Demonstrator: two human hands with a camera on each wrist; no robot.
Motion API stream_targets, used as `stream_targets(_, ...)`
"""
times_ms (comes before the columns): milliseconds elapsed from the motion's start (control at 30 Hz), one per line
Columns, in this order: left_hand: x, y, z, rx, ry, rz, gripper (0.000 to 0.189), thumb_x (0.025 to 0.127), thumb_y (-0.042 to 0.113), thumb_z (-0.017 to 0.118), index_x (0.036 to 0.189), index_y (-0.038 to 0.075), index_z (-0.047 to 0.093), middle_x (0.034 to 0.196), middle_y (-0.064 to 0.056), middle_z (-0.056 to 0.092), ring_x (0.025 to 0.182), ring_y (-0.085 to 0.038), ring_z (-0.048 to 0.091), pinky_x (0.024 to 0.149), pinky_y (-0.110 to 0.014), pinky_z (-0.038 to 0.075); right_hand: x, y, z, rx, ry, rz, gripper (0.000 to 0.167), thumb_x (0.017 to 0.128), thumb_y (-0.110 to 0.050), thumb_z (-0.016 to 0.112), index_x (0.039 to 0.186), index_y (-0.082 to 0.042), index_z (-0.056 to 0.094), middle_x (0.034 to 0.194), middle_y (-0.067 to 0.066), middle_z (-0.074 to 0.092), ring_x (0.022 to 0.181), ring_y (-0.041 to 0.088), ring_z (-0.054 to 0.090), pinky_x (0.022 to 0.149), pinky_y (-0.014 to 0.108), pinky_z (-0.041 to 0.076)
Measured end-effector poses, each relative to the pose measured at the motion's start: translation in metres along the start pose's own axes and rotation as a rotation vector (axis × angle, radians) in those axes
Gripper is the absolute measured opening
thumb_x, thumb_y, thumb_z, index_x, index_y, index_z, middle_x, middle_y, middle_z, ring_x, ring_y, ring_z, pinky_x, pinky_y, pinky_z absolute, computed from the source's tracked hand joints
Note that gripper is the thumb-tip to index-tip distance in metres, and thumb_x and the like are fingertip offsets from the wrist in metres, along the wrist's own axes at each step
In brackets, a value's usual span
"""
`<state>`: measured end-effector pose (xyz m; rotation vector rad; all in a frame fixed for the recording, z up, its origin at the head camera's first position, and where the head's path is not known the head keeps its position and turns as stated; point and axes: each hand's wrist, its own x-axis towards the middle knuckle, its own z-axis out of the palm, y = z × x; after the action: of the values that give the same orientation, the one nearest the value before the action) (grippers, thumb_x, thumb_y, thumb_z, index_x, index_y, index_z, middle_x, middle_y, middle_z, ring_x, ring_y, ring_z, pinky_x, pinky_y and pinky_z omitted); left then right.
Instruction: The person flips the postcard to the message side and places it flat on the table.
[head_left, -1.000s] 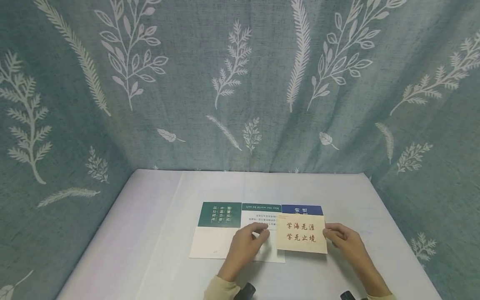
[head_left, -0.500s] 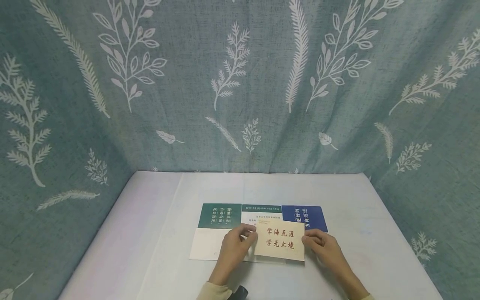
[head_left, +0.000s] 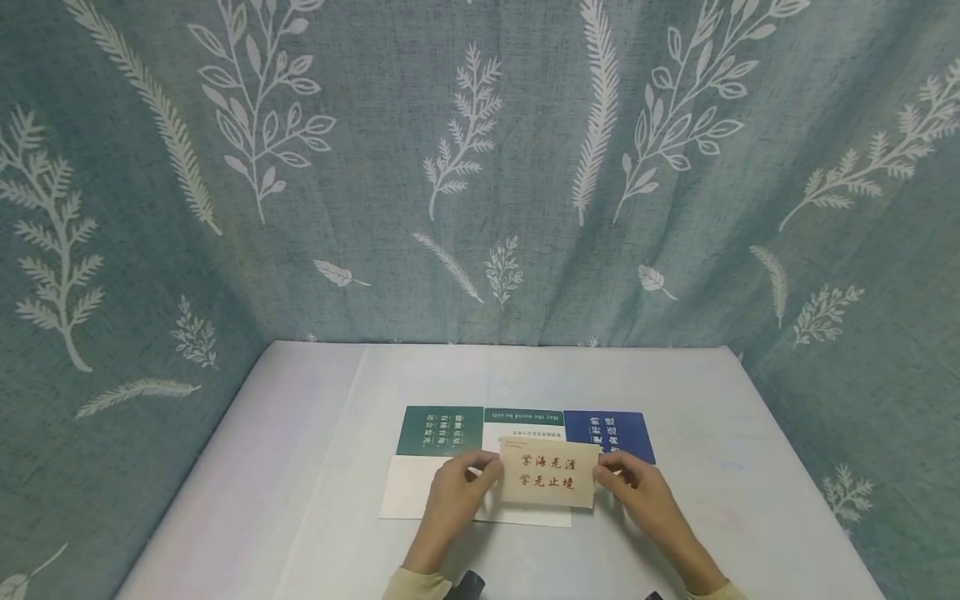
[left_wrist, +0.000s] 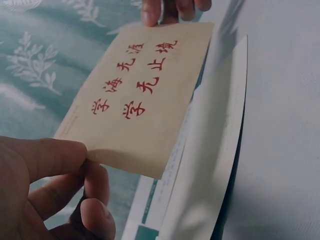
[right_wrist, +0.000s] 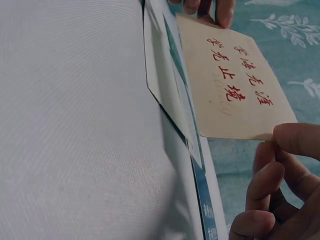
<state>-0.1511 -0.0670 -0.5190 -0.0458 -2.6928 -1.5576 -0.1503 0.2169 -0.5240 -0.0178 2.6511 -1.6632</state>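
Note:
A cream card (head_left: 547, 492) with two rows of red Chinese characters is held above other cards, tilted up. My left hand (head_left: 453, 492) pinches its left edge between thumb and fingers; in the left wrist view the thumb (left_wrist: 57, 155) lies on the printed face. At the opposite edge my right hand (head_left: 645, 496) pinches it the same way, its thumb (right_wrist: 300, 139) on top in the right wrist view. Beneath the held card, a white card (head_left: 525, 517) shows along its front edge, partly hidden.
Behind lie a green card (head_left: 422, 433), a white card with a green band (head_left: 522, 416) and a blue card (head_left: 633, 437), side by side. A cream card (head_left: 408, 492) lies in front of the green one. The white table (head_left: 315, 467) meets a leaf-patterned teal curtain (head_left: 375, 208).
The held card has moved left, uncovering most of the blue card. My left hand, apart from it at first, has taken its left edge; my right hand has moved left with it.

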Motion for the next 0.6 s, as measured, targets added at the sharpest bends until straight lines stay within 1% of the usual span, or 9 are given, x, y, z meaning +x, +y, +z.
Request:
stream_targets(67, 0.0000, 0.0009, -0.0012, -0.003, 0.003, 0.002, 0.022, 0.095, 0.033, 0.069, 0.102, 0.015, 0.077, 0.094, 0.005, 0.070, 0.076, -0.010, 0.059, 0.070, -0.029, 0.049, 0.0000, -0.0013, 0.0001, -0.013, 0.002, -0.004, 0.016, 0.094, -0.024, 0.073, 0.104, -0.011, 0.073, 0.094, 0.000, 0.068, 0.076, 0.014, 0.056, 0.065, 0.024, 0.046)
stream_targets(200, -0.0010, 0.0034, -0.0023, -0.009, 0.003, -0.013, 0.024, 0.095, 0.034, 0.068, 0.103, 0.013, 0.077, 0.089, 0.005, 0.070, 0.074, -0.010, 0.058, 0.068, -0.027, 0.048, -0.0014, -0.0041, 0.0000, 0.001, -0.009, -0.019, 0.015, 0.095, -0.023, 0.072, 0.102, -0.010, 0.072, 0.089, -0.001, 0.068, 0.074, 0.014, 0.057, 0.063, 0.024, 0.046)
stream_targets(300, -0.0021, 0.0053, -0.0031, -0.024, -0.006, -0.028, 0.026, 0.096, 0.035, 0.067, 0.103, 0.011, 0.076, 0.082, 0.006, 0.068, 0.072, -0.011, 0.059, 0.065, -0.027, 0.048, -0.0027, -0.0064, -0.0003, 0.026, -0.023, -0.030, 0.014, 0.095, -0.020, 0.071, 0.102, -0.008, 0.071, 0.085, -0.001, 0.069, 0.075, 0.018, 0.060, 0.065, 0.024, 0.046)
stream_targets(367, -0.0029, 0.0059, -0.0037, -0.036, -0.013, -0.035, 0.028, 0.097, 0.036, 0.065, 0.101, 0.011, 0.076, 0.078, 0.007, 0.068, 0.073, -0.011, 0.060, 0.069, -0.030, 0.049, -0.0036, -0.0080, -0.0007, 0.038, -0.028, -0.028, 0.014, 0.096, -0.021, 0.071, 0.102, -0.008, 0.071, 0.084, -0.001, 0.070, 0.076, 0.022, 0.062, 0.066, 0.024, 0.046)
stream_targets(467, -0.0045, 0.0060, -0.0042, -0.053, -0.024, -0.044, 0.028, 0.099, 0.039, 0.062, 0.096, 0.015, 0.076, 0.075, 0.009, 0.068, 0.079, -0.010, 0.063, 0.080, -0.039, 0.052, -0.0041, -0.0096, -0.0010, 0.056, -0.035, -0.012, 0.016, 0.097, -0.022, 0.070, 0.104, -0.007, 0.070, 0.083, 0.000, 0.070, 0.079, 0.025, 0.064, 0.069, 0.025, 0.047)
stream_targets(533, -0.0051, 0.0056, -0.0040, -0.064, -0.033, -0.054, 0.028, 0.099, 0.040, 0.061, 0.093, 0.017, 0.075, 0.074, 0.010, 0.068, 0.084, -0.010, 0.064, 0.085, -0.044, 0.052, -0.0038, -0.0097, -0.0010, 0.065, -0.033, 0.000, 0.019, 0.097, -0.024, 0.069, 0.106, -0.007, 0.070, 0.082, 0.001, 0.070, 0.081, 0.024, 0.064, 0.070, 0.025, 0.047)
stream_targets(600, -0.0055, 0.0053, -0.0035, -0.070, -0.042, -0.063, 0.027, 0.099, 0.040, 0.061, 0.093, 0.019, 0.075, 0.073, 0.011, 0.068, 0.086, -0.011, 0.065, 0.086, -0.045, 0.052, -0.0035, -0.0093, -0.0010, 0.069, -0.033, 0.012, 0.021, 0.098, -0.026, 0.069, 0.107, -0.006, 0.069, 0.083, 0.001, 0.071, 0.082, 0.021, 0.065, 0.072, 0.025, 0.047)
